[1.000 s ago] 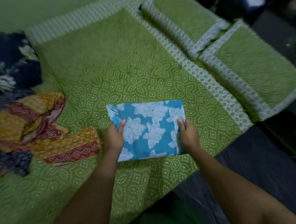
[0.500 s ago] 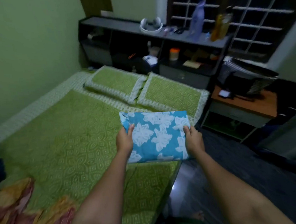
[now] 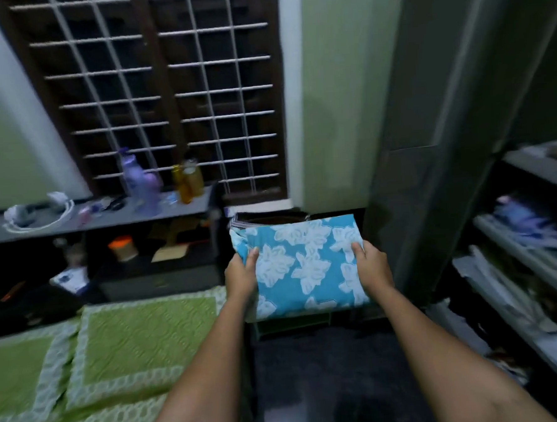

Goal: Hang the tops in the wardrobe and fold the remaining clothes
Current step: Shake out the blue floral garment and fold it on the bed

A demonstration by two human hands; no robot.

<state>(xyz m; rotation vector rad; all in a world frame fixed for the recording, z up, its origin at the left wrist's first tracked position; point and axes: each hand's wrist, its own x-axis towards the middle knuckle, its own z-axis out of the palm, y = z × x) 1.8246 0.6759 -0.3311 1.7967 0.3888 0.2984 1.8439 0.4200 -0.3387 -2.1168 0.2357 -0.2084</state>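
Left hand (image 3: 242,275) and right hand (image 3: 372,270) each grip one side edge of the folded blue floral garment (image 3: 302,268), thumbs on top; garment held in the air, right of the bed (image 3: 116,357), left of the wardrobe shelves (image 3: 518,255).

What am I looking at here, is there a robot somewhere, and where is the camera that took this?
There is no robot. The camera sits on a person's head and looks forward and down, so you see their own two bare arms. The left hand and the right hand each grip one side of a folded blue cloth with white flowers, held in the air, thumbs on top. Lower left is a bed with a green patterned cover. Behind it a dark shelf unit carries a purple bottle and amber bottles, below a barred window. On the right is an open wardrobe with shelves of blurred clothes.
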